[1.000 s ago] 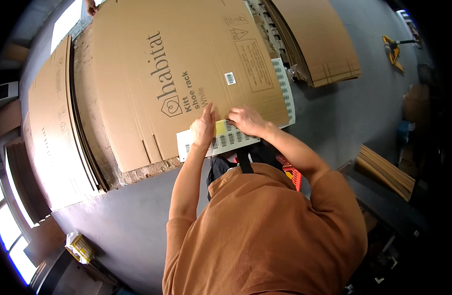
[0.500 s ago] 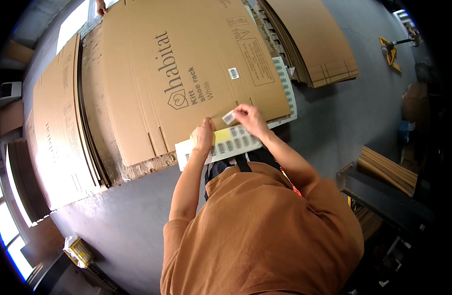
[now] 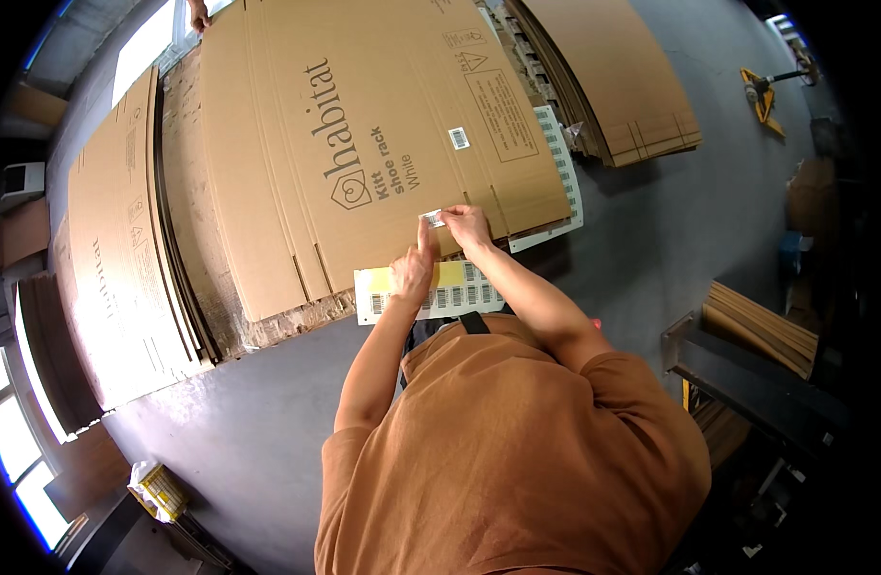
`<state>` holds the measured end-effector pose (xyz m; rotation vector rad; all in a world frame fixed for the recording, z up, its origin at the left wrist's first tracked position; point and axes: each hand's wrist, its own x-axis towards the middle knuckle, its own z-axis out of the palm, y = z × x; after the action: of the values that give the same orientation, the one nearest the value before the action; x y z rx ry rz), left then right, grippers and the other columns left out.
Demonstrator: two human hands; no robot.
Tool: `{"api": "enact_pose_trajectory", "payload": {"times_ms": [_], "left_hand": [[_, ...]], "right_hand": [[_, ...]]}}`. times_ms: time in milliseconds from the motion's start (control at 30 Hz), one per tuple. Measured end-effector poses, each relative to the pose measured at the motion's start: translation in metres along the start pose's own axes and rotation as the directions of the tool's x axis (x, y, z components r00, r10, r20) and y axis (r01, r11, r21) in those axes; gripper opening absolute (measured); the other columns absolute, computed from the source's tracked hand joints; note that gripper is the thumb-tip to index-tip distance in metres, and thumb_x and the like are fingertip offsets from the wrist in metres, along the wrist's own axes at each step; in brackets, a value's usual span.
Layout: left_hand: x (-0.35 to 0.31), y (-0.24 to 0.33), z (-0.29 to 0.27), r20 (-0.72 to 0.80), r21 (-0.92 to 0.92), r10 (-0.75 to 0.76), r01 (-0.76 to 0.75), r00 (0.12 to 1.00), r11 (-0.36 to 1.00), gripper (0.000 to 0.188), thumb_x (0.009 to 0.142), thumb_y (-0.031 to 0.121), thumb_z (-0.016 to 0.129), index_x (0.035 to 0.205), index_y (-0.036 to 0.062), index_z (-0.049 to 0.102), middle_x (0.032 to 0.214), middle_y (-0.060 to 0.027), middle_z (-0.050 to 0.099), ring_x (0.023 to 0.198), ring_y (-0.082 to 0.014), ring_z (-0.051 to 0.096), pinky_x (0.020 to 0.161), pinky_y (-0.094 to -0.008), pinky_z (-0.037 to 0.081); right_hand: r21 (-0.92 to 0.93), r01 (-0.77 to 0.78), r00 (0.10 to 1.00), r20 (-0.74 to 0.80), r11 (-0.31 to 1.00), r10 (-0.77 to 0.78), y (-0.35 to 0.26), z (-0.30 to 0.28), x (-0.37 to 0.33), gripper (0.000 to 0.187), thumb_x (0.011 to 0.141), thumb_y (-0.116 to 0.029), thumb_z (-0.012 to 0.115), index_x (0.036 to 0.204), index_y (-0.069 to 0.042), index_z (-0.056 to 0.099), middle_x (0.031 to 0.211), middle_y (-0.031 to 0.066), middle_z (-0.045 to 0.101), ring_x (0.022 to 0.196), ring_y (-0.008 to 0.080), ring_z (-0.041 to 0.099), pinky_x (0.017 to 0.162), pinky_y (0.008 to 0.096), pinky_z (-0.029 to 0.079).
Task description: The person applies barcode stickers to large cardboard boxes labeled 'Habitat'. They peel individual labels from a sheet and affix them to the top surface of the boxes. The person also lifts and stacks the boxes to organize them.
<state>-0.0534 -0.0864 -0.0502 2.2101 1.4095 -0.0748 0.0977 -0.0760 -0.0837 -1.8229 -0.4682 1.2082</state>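
Note:
A large flat brown cardboard sheet point(image 3: 268, 163) with dark print lies in front of me. Near its front edge, my right hand point(image 3: 467, 228) pinches the right end of a small white barcode label point(image 3: 431, 218) at the board's surface. The index finger of my left hand point(image 3: 414, 272) reaches to the label's left end. That same hand holds a sheet of barcode stickers point(image 3: 457, 289), white with a yellow bare patch, below the board's edge; its thumb and other fingers are partly hidden. Another barcode label point(image 3: 459, 138) sits flat on the board farther up.
Another sticker sheet point(image 3: 572, 182) pokes out from under the board's right side. Stacks of flat cardboard stand at left point(image 3: 115, 249) and at far right point(image 3: 618, 77). Another person's hand point(image 3: 199, 15) rests at the board's far left corner. A dark metal beam point(image 3: 728, 359) is at right.
My right hand has brought the label forward and left onto the board. My left index finger has stretched out to it, and the sticker sheet is now lower and steadier.

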Motion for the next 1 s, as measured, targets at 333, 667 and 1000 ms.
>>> {"api": "enact_pose_trajectory", "payload": {"times_ms": [333, 667, 1000], "left_hand": [[0.01, 0.001, 0.01, 0.021, 0.102, -0.043, 0.041, 0.999, 0.994, 0.065, 0.094, 0.037, 0.053, 0.149, 0.016, 0.027, 0.095, -0.0173, 0.068, 0.09, -0.0354, 0.066, 0.075, -0.0488, 0.054], [0.001, -0.014, -0.03, -0.17, -0.256, -0.017, -0.027, 0.985, 0.966, 0.055, 0.093, 0.033, 0.059, 0.142, 0.0163, 0.04, 0.061, -0.0121, 0.061, 0.057, -0.0341, 0.062, 0.053, -0.0445, 0.05], [0.014, 0.03, -0.065, -0.549, 0.049, 0.323, -0.357, 0.771, 0.933, 0.038, 0.09, 0.018, 0.063, 0.127, 0.0117, 0.054, 0.066, -0.0105, 0.062, 0.058, -0.0279, 0.061, 0.058, -0.04, 0.048]], "right_hand": [[-0.62, 0.148, 0.981, -0.004, 0.771, -0.192, -0.024, 0.004, -0.008, 0.031, 0.074, -0.032, 0.076, 0.088, -0.004, 0.068, 0.081, 0.0151, 0.07, 0.074, 0.0273, 0.068, 0.069, 0.0388, 0.052], [-0.449, 0.562, 0.709, 0.694, 0.694, -0.125, -0.041, -0.091, -0.018, 0.046, 0.077, -0.032, 0.072, 0.113, -0.004, 0.064, 0.095, 0.0201, 0.068, 0.092, 0.0306, 0.066, 0.08, 0.0371, 0.051], [-0.528, 0.608, 0.729, 0.667, 0.592, -0.154, -0.111, -0.125, -0.059, 0.026, 0.078, -0.023, 0.07, 0.095, -0.003, 0.07, 0.083, 0.0186, 0.068, 0.076, 0.0342, 0.066, 0.071, 0.0408, 0.05]]}}
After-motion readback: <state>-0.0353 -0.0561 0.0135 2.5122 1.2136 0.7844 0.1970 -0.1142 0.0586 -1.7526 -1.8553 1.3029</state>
